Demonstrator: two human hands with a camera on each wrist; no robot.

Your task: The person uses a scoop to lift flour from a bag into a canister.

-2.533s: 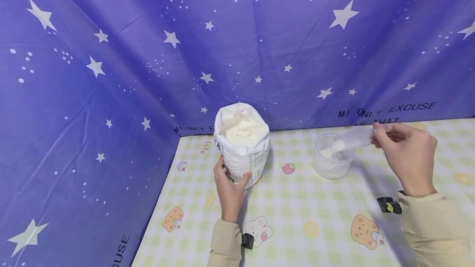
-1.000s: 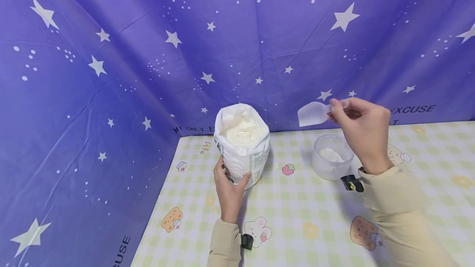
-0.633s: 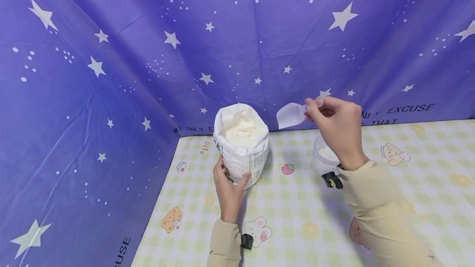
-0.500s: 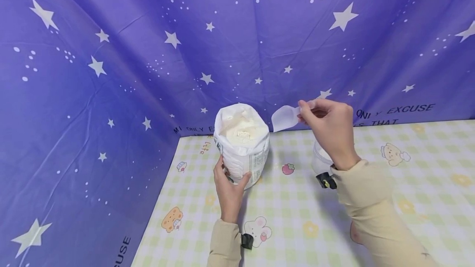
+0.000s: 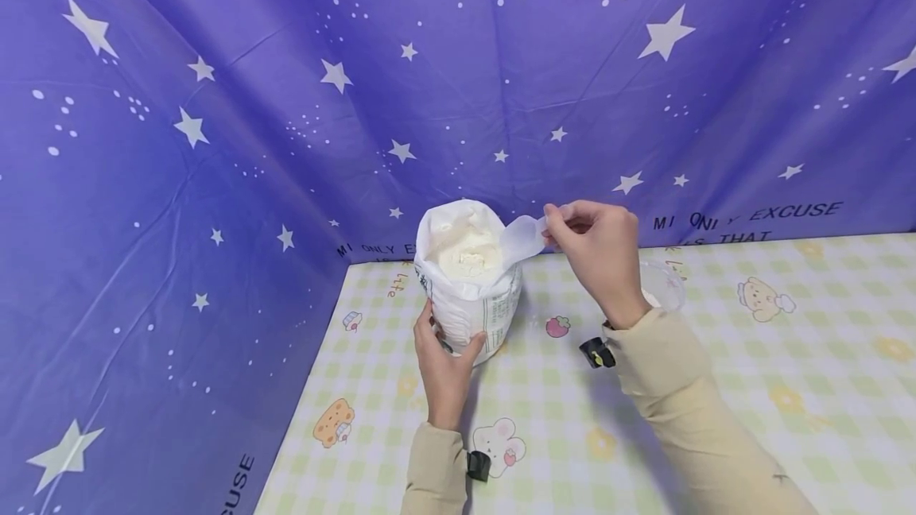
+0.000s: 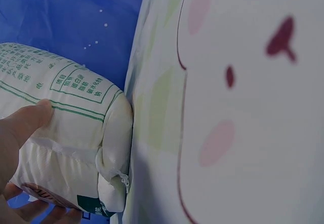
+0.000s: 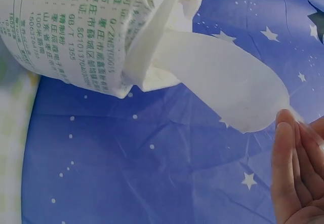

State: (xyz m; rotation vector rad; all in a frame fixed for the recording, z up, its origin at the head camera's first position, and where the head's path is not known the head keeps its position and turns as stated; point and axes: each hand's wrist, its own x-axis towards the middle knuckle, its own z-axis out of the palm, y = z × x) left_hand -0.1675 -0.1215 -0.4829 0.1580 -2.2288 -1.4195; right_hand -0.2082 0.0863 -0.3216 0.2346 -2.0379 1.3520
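A white bag [image 5: 468, 304] of pale flour-like powder [image 5: 468, 253] stands upright on the table, its top folded open. Low on its near side my left hand [image 5: 444, 368] grips it, thumb and fingers spread round it, as the left wrist view also shows. My right hand [image 5: 597, 253] pinches the handle of a translucent plastic scoop [image 5: 522, 238]. The scoop's front edge is at the bag's right rim, tilted down toward the powder; the right wrist view shows the scoop [image 7: 228, 82] at the bag's mouth. Partly hidden behind the right hand is a clear round tub [image 5: 665, 284] with some white powder.
The table [image 5: 544, 420] has a green-checked cloth with cartoon prints. A purple star-patterned curtain [image 5: 572, 62] hangs close behind the bag and along the left side.
My right hand has left the tub, where the scoop was emptying powder, and carried the scoop leftward and then down to the bag's rim. My left hand and the bag have stayed put.
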